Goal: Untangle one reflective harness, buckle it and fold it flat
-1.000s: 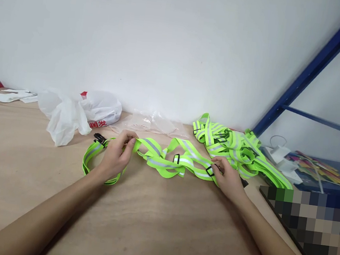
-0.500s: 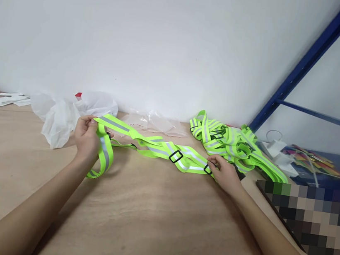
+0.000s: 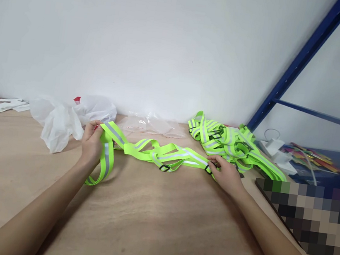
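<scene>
Neon green reflective straps with grey stripes stretch between my two hands above the wooden table. My left hand pinches their left end, and a loop hangs down beside its fingers. At the right end, my right hand grips the straps near a black buckle. Another black buckle hangs at the lower edge of the middle part. Behind my right hand lies a tangled pile of similar green straps.
White plastic bags and clear packets lie along the wall. White pieces are at the far left. On the right stand a blue metal frame, a white power strip and colourful strips.
My left hand has moved slightly right and down with its end of the straps. The middle part has slackened and twisted, and its buckle has dropped lower. My right hand has barely moved.
</scene>
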The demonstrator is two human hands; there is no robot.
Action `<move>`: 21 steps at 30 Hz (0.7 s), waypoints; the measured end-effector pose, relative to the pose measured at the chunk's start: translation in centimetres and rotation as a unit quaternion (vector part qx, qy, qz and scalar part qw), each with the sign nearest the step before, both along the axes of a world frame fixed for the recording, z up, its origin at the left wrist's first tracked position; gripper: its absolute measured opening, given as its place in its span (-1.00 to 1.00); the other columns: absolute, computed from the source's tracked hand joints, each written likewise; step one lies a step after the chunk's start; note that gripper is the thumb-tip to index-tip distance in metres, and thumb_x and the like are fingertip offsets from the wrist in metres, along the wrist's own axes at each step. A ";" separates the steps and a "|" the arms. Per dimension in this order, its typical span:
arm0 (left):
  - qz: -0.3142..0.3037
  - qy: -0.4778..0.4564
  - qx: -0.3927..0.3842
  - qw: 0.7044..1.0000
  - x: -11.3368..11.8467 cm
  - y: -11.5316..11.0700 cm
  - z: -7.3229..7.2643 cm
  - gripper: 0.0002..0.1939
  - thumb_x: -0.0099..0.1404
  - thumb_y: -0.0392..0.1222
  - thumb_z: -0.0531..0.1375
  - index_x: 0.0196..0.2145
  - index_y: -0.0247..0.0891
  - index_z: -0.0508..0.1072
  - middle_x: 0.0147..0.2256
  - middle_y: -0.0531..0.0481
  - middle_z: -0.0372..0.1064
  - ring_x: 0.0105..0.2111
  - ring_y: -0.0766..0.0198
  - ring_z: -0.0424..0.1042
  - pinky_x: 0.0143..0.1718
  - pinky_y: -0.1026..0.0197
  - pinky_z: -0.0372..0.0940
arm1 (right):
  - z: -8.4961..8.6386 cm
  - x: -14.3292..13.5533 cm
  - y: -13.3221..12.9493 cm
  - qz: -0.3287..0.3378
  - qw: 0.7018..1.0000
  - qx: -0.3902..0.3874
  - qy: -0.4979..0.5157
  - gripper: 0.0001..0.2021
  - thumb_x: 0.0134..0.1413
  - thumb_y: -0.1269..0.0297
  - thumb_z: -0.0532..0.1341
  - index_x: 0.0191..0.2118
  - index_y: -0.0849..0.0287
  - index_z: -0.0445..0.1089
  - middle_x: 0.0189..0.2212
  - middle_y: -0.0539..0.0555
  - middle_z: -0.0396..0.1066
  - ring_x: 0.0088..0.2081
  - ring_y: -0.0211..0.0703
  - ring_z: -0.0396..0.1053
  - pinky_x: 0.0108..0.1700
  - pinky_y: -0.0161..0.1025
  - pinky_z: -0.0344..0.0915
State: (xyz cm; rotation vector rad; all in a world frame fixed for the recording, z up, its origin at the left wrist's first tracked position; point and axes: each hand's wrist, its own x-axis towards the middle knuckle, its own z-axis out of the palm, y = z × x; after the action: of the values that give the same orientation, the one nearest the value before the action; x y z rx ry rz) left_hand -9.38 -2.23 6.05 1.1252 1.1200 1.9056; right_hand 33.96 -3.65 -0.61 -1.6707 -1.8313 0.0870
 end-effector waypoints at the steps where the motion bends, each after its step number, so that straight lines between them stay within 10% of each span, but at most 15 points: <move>1: -0.002 0.009 0.002 1.000 0.4 -0.2 0.1 -0.77 0.17 -0.11 0.24 -0.25 -0.14 0.28 -0.55 0.23 0.26 -0.65 0.35 0.36 -0.59 0.26 0.34 | 0.0 -0.1 -0.1 0.004 1.000 0.002 -0.004 -0.79 0.15 0.17 0.13 -0.17 0.06 0.45 -0.27 0.07 0.57 -0.25 0.01 0.52 -0.25 -0.12 0.36; 10: -0.014 0.054 0.014 0.998 1.4 -1.1 0.3 -0.77 0.13 -0.14 0.25 -0.23 -0.15 0.37 -0.52 0.14 0.30 -0.62 0.32 0.33 -0.65 0.29 0.25 | 1.8 -3.8 -2.3 0.106 0.972 0.183 -0.100 -0.80 0.28 0.20 0.13 -0.11 0.09 0.46 -0.15 0.17 0.54 -0.07 0.07 0.49 -0.04 -0.02 0.42; 21: -0.038 0.088 0.005 0.995 1.9 -1.4 0.0 -0.81 0.18 -0.11 0.17 -0.22 -0.12 0.37 -0.49 0.12 0.33 -0.60 0.26 0.37 -0.60 0.24 0.29 | 1.2 -8.8 -3.8 0.307 0.942 -0.011 -0.134 -0.33 0.27 0.22 0.18 0.42 0.08 -0.03 0.31 0.24 0.23 0.25 0.12 0.29 0.18 0.15 0.34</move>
State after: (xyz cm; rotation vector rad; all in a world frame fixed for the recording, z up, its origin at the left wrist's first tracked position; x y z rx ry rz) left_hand -7.50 -3.61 6.02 1.3440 1.1451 1.7824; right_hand 25.16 -7.44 0.61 -1.1044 -2.5132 0.1471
